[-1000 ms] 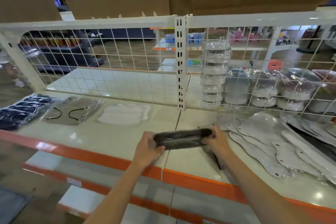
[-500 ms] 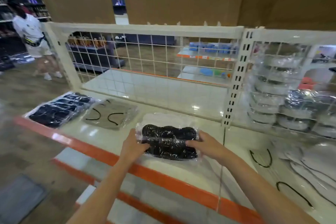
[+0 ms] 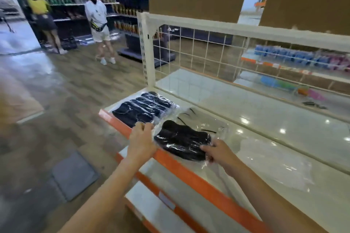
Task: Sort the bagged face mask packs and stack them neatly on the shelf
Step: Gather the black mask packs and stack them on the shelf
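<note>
Black mask pack (image 3: pixel 182 143), clear-bagged, sits at centre frame on the shelf (image 3: pixel 284 130), near its orange front edge, overlapping a clear bag with thin black loops (image 3: pixel 197 119) behind it. Right hand (image 3: pixel 220 152) pinches the pack's lower-right corner, fingers curled onto the plastic. Left hand (image 3: pixel 141 141) sits at the pack's left edge over the orange lip; fingers loosely curled, touching bag film near the row of black packs (image 3: pixel 145 108) at left-centre; whether they grip anything cannot be told. A bag of white masks (image 3: pixel 272 159) lies to the right. Risks, as judged: the slick film could slide on the glossy shelf and tip over the front edge if released this close to it; a single-corner pinch may let the contents bunch, spoiling a neat stack; dragging leftward could disturb the aligned row or snag the looped bag beneath.
</note>
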{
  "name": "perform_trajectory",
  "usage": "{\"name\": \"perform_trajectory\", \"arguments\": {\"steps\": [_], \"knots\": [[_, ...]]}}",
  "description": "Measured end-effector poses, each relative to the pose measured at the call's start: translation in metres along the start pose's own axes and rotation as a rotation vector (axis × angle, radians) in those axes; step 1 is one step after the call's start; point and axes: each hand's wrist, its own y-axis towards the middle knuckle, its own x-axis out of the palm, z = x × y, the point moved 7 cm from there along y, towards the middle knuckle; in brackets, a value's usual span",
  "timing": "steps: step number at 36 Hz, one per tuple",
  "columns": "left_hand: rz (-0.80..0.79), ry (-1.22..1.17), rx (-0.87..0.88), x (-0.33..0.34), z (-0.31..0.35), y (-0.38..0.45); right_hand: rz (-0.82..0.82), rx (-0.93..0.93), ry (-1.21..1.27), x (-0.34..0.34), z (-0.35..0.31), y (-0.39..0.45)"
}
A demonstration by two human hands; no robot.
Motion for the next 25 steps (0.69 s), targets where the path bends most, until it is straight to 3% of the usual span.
{"name": "perform_trajectory", "arguments": {"steps": [5, 9, 14, 18, 22, 25], "knots": [[-0.153, 0.206, 0.214, 0.022, -0.002, 0.002, 0.074, -0.007, 0.093, 0.021, -0.030, 0.030], [-0.285, 0.371, 0.244, 0.042, -0.010, 0.004, 0.079, -0.096, 0.086, 0.043, -0.071, 0.059], [-0.425, 0.446, 0.327, 0.053, -0.030, 0.022, 0.039, -0.110, 0.005, 0.082, -0.110, 0.088], [-0.539, 0.456, 0.464, 0.068, -0.024, 0.021, -0.002, -0.099, 0.095, 0.118, -0.130, 0.108], [-0.600, 0.464, 0.462, 0.081, -0.023, 0.020, -0.062, -0.066, 0.170, 0.149, -0.131, 0.122], [-0.599, 0.469, 0.415, 0.079, -0.021, 0.024, -0.040, -0.018, -0.007, 0.163, -0.119, 0.130]]}}
